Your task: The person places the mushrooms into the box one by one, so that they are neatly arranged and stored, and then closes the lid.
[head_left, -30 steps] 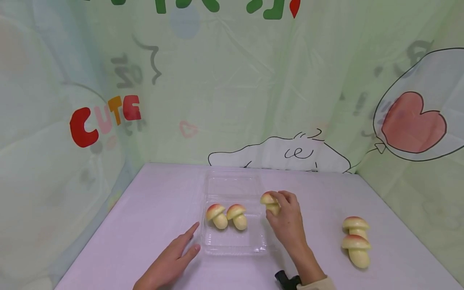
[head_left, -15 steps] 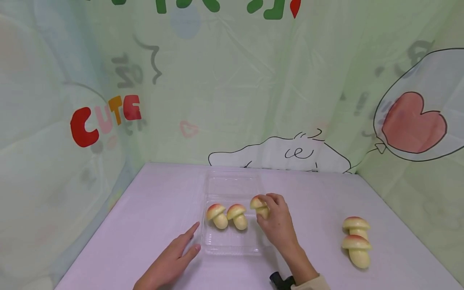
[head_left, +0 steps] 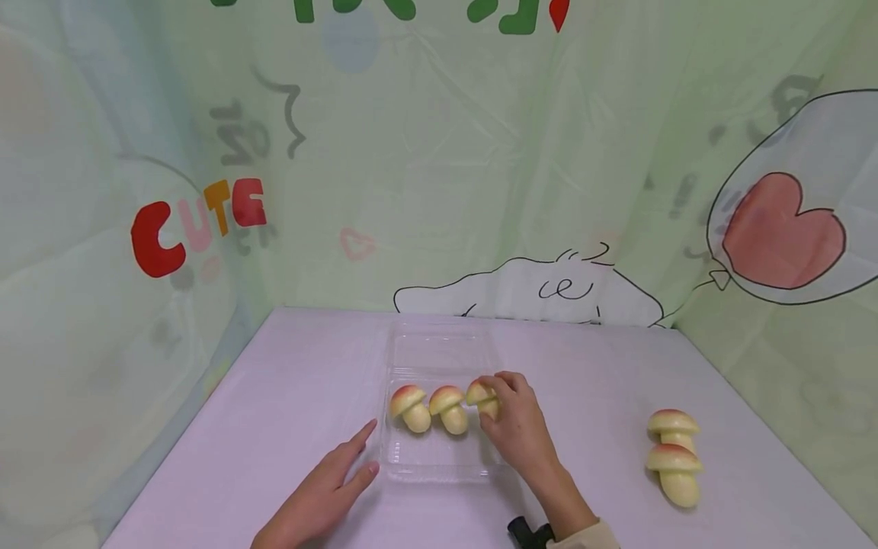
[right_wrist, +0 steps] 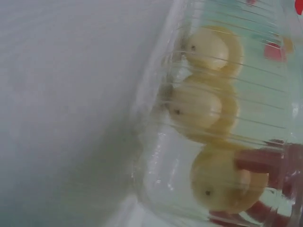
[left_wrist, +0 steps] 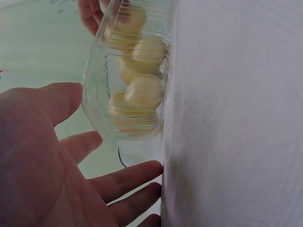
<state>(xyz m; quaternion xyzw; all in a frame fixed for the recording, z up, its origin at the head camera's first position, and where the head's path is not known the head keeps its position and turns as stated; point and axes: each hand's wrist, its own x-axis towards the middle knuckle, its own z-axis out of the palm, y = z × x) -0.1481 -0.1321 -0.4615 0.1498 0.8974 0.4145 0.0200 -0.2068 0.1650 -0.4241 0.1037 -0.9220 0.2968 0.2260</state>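
Observation:
Pinched in my right hand (head_left: 519,427) is a mushroom-shaped piece (right_wrist: 215,182) with a pale stem and reddish cap, inside the right part of a clear plastic clamshell box (head_left: 439,463). Two like mushrooms, one at the left (head_left: 411,409) and one in the middle (head_left: 449,410), lie side by side in the same tray, caps away from me. My left hand (head_left: 322,488) is beside the box's left wall, fingers extended and holding nothing. In the left wrist view its fingertips (left_wrist: 154,168) reach the table. Fingers of the right hand partly cover the held mushroom in the head view.
Two more mushrooms, a rear one (head_left: 672,425) and a front one (head_left: 675,476), lie on the right of the white table (head_left: 309,366). The box's lid (head_left: 442,351) lies open toward the back wall. A black object (head_left: 528,534) is by the right wrist.
My right hand has carried its mushroom leftward and slightly down, from beside the box to inside it, near the middle mushroom. The left hand has stayed in place.

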